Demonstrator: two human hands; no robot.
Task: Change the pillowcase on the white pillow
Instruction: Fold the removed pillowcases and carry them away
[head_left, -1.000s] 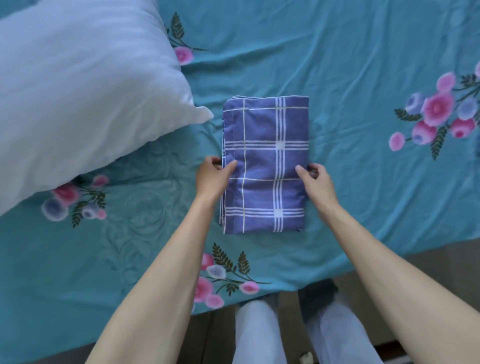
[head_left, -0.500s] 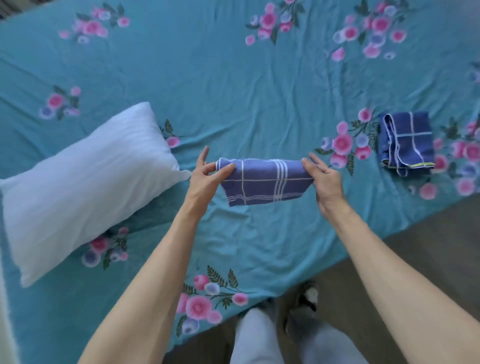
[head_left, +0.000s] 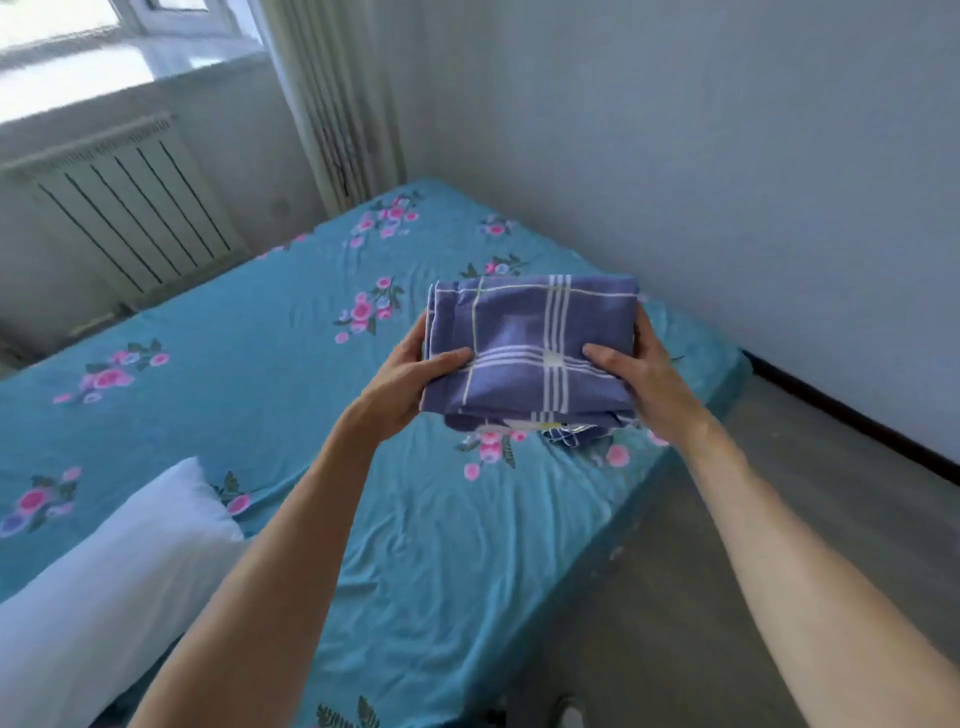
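Gripping the folded blue checked pillowcase (head_left: 530, 353) by its two sides, the left hand (head_left: 410, 382) and right hand (head_left: 636, 374) hold it above the flowered bed (head_left: 415, 545), with the white pillow (head_left: 104, 587) lying at near left.

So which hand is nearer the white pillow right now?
Left. The left hand grips the folded blue checked pillowcase on the side facing the white pillow, well above it. The right hand grips the far side, farther away.
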